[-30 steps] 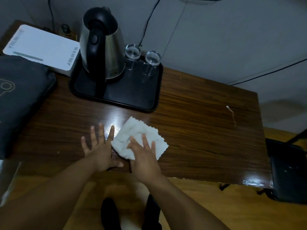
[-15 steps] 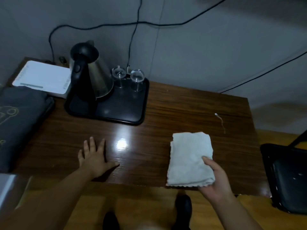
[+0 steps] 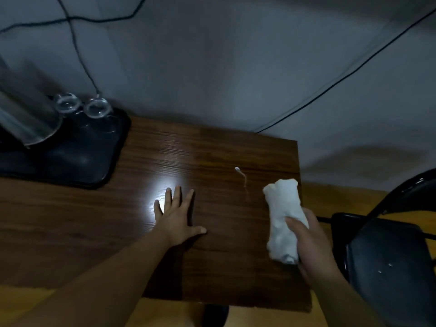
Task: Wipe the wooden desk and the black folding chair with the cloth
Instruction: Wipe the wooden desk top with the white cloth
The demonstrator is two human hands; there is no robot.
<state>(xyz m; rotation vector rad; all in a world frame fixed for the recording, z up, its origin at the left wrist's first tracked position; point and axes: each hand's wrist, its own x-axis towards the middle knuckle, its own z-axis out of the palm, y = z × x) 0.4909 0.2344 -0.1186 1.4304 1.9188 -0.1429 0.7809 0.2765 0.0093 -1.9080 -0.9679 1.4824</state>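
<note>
The dark wooden desk (image 3: 212,256) fills the middle of the view. My right hand (image 3: 311,246) grips the bunched white cloth (image 3: 283,215) at the desk's right edge, the cloth resting on the wood. My left hand (image 3: 177,215) lies flat on the desk with fingers spread, next to a bright light reflection. The black folding chair (image 3: 389,263) stands just right of the desk, its seat below my right hand's level.
A black tray (image 3: 77,159) at the back left carries a steel kettle (image 3: 26,114) and two upturned glasses (image 3: 96,108). A small white cotton swab (image 3: 241,174) lies on the desk near the cloth. Black cables (image 3: 330,88) run along the grey wall.
My right hand has carried the cloth from the desk's middle to its right edge, and the cloth is now bunched up. The view has swung right; my left hand stays flat on the desk.
</note>
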